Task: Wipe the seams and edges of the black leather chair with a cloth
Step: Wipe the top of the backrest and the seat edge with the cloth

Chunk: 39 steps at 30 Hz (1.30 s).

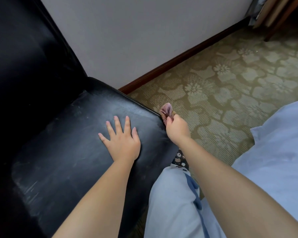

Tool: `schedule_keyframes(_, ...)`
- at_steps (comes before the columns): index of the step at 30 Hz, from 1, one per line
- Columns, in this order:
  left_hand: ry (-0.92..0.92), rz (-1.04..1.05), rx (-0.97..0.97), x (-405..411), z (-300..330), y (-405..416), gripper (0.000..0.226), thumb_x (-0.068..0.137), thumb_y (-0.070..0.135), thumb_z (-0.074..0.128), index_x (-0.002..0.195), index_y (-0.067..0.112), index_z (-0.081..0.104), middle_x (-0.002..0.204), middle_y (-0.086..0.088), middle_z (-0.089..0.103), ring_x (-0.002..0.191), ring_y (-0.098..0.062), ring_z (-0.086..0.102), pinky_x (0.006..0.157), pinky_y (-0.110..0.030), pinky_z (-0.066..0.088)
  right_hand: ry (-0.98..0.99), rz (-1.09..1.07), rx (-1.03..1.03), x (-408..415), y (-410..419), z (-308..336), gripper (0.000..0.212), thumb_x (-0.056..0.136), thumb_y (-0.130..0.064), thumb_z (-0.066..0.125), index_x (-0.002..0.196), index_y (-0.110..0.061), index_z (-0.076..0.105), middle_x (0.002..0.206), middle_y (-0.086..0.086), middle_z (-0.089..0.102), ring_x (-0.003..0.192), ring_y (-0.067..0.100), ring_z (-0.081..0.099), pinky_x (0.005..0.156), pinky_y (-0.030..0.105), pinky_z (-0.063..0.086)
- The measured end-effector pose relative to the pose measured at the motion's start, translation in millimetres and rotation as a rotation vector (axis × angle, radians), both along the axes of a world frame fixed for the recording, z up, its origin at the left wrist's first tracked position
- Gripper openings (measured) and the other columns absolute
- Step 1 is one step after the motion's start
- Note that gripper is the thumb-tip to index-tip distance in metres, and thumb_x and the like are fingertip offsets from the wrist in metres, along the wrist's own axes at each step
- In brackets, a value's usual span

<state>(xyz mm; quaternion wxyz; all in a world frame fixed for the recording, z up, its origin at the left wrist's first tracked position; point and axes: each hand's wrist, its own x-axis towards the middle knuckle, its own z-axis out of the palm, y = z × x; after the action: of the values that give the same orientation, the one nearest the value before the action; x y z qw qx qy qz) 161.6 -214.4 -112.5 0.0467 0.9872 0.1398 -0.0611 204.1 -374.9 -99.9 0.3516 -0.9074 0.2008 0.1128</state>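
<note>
The black leather chair fills the left half of the head view, with its tall backrest at the upper left and its scuffed seat below. My left hand lies flat on the seat with fingers spread. My right hand grips a bunched pinkish-brown cloth and holds it against the seat's right front corner, at the stitched edge seam. Part of the cloth is hidden inside my fist.
A grey wall with a dark baseboard runs behind the chair. Olive floral carpet spreads to the right. My knees in light blue trousers sit close to the seat's front. Wooden furniture legs stand at the top right.
</note>
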Motion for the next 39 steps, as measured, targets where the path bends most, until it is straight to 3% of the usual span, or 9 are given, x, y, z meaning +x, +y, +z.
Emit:
schedule_keyframes(3,0.005,-0.013,0.0,-0.8,-0.4,0.3,0.054,0.099,0.045,0.006,0.151,0.035,-0.003,0.161,-0.001,-0.007,0.146,-0.029,-0.011,0.114,-0.061,-0.002,0.041,-0.12,-0.025,-12.4,2.1,-0.1,0.037,0.102,-0.027,0.033,0.124,-0.001,0.047,0.129,0.016,0.052,0.12,0.033,0.047,0.094,0.038,0.038)
schedule_keyframes(9,0.018,-0.073,-0.009,-4.6,0.8,8.5,0.054,0.1,0.046,0.007,0.152,0.033,-0.003,0.161,0.0,-0.007,0.147,-0.025,-0.011,0.116,-0.057,-0.002,-0.284,0.077,-0.061,-41.2,20.0,-17.9,0.039,0.099,-0.019,0.04,0.136,-0.007,0.041,0.143,0.006,0.04,0.138,0.023,0.026,0.113,0.032,0.019)
schedule_keyframes(15,0.06,-0.188,-0.022,-28.6,4.8,29.8,0.053,0.102,0.043,0.007,0.152,0.031,-0.003,0.16,0.004,-0.009,0.147,-0.018,-0.012,0.118,-0.047,-0.003,0.039,-0.527,0.155,-23.8,35.6,-4.6,0.048,0.102,-0.023,0.033,0.144,-0.001,0.027,0.152,0.016,0.023,0.142,0.029,0.017,0.113,0.035,0.015)
schedule_keyframes(18,0.095,-0.244,-0.024,-50.6,9.5,42.9,0.053,0.103,0.04,0.008,0.153,0.029,-0.003,0.16,0.005,-0.01,0.146,-0.015,-0.013,0.118,-0.044,-0.003,0.017,-0.32,-0.014,-39.8,58.4,6.8,0.048,0.1,-0.019,0.036,0.144,-0.003,0.026,0.153,0.013,0.021,0.141,0.031,0.015,0.113,0.033,0.012)
schedule_keyframes(24,0.125,-0.291,-0.031,-78.0,16.6,84.4,0.054,0.105,0.032,0.015,0.152,0.011,-0.001,0.16,0.0,-0.007,0.147,-0.013,-0.008,0.118,-0.03,-0.004,-0.255,0.519,-0.261,-73.8,120.4,2.7,0.053,0.095,-0.014,0.043,0.145,-0.007,0.028,0.157,0.01,0.014,0.145,0.024,0.007,0.118,0.032,0.011)
schedule_keyframes(28,0.066,-0.194,-0.13,-107.0,25.5,115.4,0.052,0.103,0.016,0.027,0.153,0.01,0.012,0.16,0.0,0.007,0.147,-0.009,0.005,0.114,-0.018,0.004,-0.267,0.684,-0.255,-77.3,133.4,10.9,0.044,0.092,-0.011,0.046,0.135,-0.005,0.041,0.15,0.011,0.031,0.14,0.026,0.022,0.115,0.031,0.019)
schedule_keyframes(33,-0.016,-0.034,-0.27,-146.9,36.9,152.1,0.053,0.095,0.002,0.035,0.147,0.01,0.034,0.155,0.0,0.028,0.143,-0.012,0.022,0.112,-0.018,0.013,-0.206,0.939,-0.148,-100.3,167.3,19.9,0.035,0.091,-0.01,0.046,0.125,-0.001,0.048,0.133,0.014,0.046,0.131,0.027,0.033,0.107,0.028,0.022)
schedule_keyframes(36,-0.046,0.086,-0.385,-152.9,43.6,168.6,0.044,0.086,-0.006,0.037,0.12,0.01,0.06,0.125,-0.005,0.058,0.118,-0.023,0.05,0.091,-0.027,0.039,-0.257,1.051,-0.116,-128.3,201.7,12.4,0.034,0.091,-0.013,0.049,0.124,-0.002,0.05,0.132,0.011,0.048,0.129,0.027,0.035,0.107,0.029,0.025)
schedule_keyframes(39,-0.095,0.273,-0.529,-154.8,54.0,182.1,0.03,0.085,-0.002,0.04,0.095,0.007,0.067,0.098,-0.008,0.065,0.093,-0.028,0.056,0.071,-0.029,0.04,-0.256,1.038,-0.063,-138.1,219.2,16.0,0.024,0.091,-0.013,0.049,0.112,-0.003,0.055,0.123,0.011,0.054,0.122,0.027,0.04,0.102,0.031,0.033)
